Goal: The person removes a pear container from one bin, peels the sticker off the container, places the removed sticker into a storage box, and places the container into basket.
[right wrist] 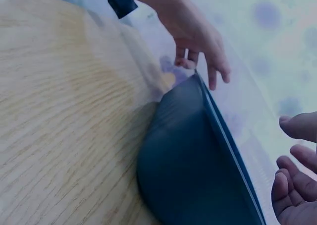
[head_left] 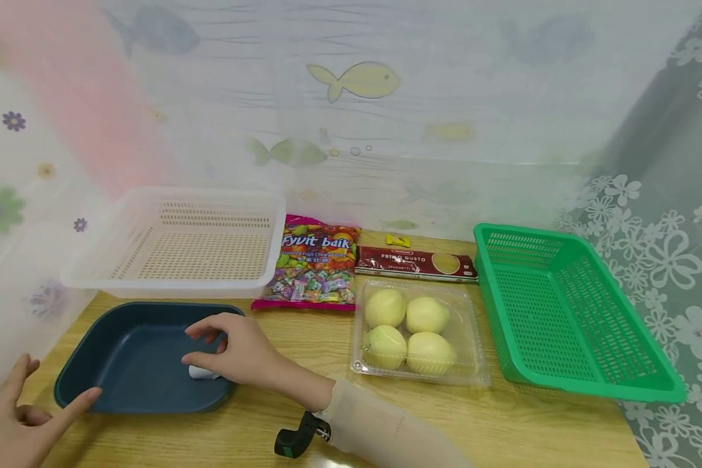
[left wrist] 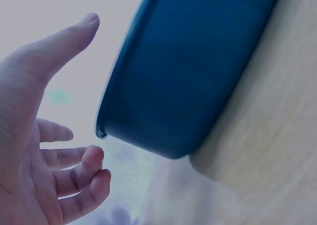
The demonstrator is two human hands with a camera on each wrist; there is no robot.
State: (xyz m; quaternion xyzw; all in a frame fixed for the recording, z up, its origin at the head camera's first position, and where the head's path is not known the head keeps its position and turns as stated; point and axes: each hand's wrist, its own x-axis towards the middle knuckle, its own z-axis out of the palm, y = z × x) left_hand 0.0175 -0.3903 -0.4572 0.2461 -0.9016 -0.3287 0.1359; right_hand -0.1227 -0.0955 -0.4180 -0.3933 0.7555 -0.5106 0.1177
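Observation:
A dark blue basin (head_left: pixel 146 364) stands at the table's left front. My right hand (head_left: pixel 240 348) is over its right side, fingers loosely bent and thumb apart, with nothing visible between them. Just below that hand a small white object (head_left: pixel 201 372) lies in the basin; the hand partly covers it, so its kind cannot be told. Beside the basin's left end is my left hand (head_left: pixel 32 416), thumb and fingers spread and holding nothing. In the left wrist view, a gap shows between the left hand (left wrist: pixel 54 150) and the basin wall (left wrist: pixel 173 81).
Behind the basin sits a white basket (head_left: pixel 175 286). Rightward are a candy bag (head_left: pixel 316 263), a spaghetti pack (head_left: pixel 415 263), a small yellow packet (head_left: pixel 398 240), a clear box (head_left: pixel 468 338) of several pale green round fruits (head_left: pixel 429 354), and a green basket (head_left: pixel 597 390).

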